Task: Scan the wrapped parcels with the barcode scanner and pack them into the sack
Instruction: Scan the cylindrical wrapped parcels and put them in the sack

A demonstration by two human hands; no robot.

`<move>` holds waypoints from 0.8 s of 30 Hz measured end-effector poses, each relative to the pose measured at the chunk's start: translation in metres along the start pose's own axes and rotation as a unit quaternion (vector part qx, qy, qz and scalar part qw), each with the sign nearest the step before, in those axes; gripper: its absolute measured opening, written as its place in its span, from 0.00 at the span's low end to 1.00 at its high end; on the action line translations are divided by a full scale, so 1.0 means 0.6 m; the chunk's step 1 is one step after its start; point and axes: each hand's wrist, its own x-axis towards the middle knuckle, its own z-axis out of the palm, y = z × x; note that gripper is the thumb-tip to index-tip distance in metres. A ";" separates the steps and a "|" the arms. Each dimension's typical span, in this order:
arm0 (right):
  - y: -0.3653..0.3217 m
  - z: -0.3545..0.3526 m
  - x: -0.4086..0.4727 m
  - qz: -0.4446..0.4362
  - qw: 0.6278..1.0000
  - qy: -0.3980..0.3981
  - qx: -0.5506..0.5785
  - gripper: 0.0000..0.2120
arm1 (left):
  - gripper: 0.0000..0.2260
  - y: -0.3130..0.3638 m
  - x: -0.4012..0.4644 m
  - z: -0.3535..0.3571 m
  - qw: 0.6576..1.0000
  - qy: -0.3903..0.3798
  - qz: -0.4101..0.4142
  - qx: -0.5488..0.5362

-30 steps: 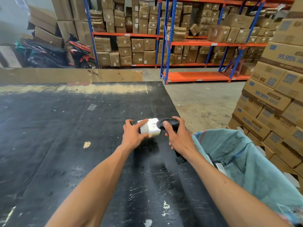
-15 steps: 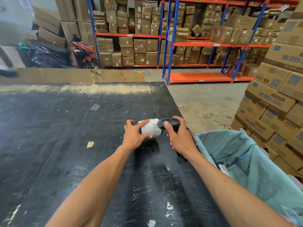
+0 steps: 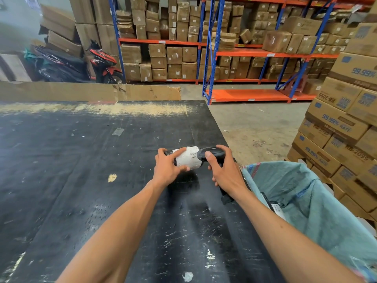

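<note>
Small wrapped parcel [image 3: 188,158], table's right edge, pinched round its body by left hand [image 3: 168,168], label facing barcode scanner [image 3: 212,154] gripped in right hand [image 3: 226,172] at 3 o'clock; looks light, slick-wrapped, slightly soft—hold mid-body; sack [image 3: 306,190] at 4 o'clock.

Counter [image 3: 81,170]: black matt board, scuffed, scratched white, worn bare along the far edge. Parcel [image 3: 188,159]: dark glossy wrap with a white paper label. Barcode scanner [image 3: 213,153]: smooth black plastic, slight sheen. Sack [image 3: 306,201]: teal woven cloth, coarse, matt.
</note>
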 end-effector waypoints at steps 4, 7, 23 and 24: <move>-0.003 0.002 -0.002 0.015 1.000 -0.007 0.013 0.26 | 0.32 0.000 0.005 -0.005 0.994 0.045 -0.049 -0.083; 0.001 0.013 -0.005 0.050 0.998 -0.023 -0.005 0.29 | 0.32 -0.003 0.008 -0.019 0.981 0.086 -0.094 -0.147; 0.042 0.103 -0.052 0.100 0.943 -0.066 -0.310 0.38 | 0.31 -0.015 -0.049 -0.032 0.987 0.066 -0.040 -0.142; 0.036 0.094 -0.044 0.095 0.952 -0.051 -0.285 0.39 | 0.31 -0.008 -0.049 -0.027 0.986 0.065 -0.038 -0.150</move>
